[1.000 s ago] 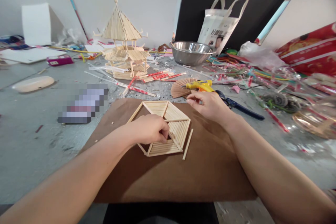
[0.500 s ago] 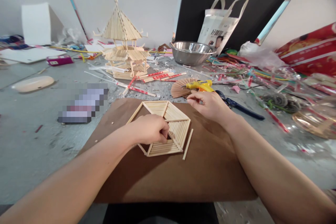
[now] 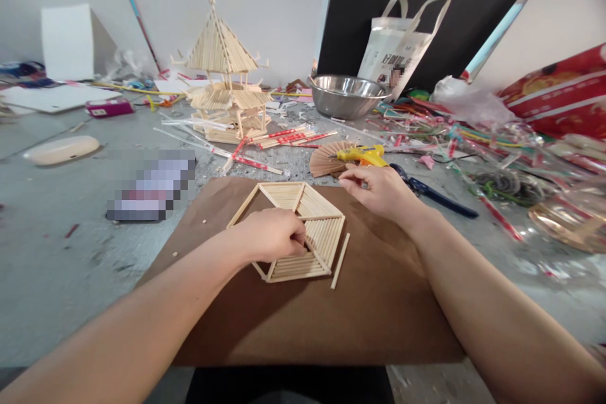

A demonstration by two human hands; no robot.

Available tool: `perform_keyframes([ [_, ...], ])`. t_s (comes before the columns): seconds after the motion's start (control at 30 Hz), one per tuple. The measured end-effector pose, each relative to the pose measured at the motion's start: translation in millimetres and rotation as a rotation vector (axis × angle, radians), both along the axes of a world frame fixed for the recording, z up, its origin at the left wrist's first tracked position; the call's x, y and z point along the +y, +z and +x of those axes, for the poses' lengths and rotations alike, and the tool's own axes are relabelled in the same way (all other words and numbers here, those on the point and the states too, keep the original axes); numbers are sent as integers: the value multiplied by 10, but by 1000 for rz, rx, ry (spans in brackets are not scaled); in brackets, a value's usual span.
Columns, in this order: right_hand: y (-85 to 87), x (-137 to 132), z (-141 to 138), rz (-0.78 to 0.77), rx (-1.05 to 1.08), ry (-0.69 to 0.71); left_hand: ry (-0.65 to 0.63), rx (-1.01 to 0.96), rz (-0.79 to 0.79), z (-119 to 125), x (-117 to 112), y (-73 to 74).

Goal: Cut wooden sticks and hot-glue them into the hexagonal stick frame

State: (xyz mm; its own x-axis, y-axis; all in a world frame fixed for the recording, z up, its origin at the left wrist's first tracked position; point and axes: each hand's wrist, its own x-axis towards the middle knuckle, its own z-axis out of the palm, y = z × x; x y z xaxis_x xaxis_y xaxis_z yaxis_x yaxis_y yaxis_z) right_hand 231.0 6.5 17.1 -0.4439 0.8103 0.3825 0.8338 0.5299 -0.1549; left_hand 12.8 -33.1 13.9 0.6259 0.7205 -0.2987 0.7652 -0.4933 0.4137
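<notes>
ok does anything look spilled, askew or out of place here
One loose stick lies apart along the right side of the hexagonal frame, whose visible sticks look joined. Two stray pale bits sit on the brown board, and wrapper scraps clutter the right. No clear damage shows.

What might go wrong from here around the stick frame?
The left hand is over the middle of the hexagonal stick frame, so a careless push might loosen its thin sticks. The separate stick lying beside the frame's right edge could get knocked away. The right hand is close to the yellow tool and might bump it.
</notes>
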Motion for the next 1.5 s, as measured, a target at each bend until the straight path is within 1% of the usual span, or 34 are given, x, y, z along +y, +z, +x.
perform_keyframes([
  [0.27,2,-3,-2,-4,-15,6,-1,-10,37,5,-3,-32],
  [0.93,12,-17,-43,-8,-14,15,10,131,53,89,-20,94],
  [1.33,17,-31,-77,-20,1,20,22,156,67,93,-14,82],
  [1.5,30,-44,-85,-16,4,20,8,152,80,88,-11,77],
])
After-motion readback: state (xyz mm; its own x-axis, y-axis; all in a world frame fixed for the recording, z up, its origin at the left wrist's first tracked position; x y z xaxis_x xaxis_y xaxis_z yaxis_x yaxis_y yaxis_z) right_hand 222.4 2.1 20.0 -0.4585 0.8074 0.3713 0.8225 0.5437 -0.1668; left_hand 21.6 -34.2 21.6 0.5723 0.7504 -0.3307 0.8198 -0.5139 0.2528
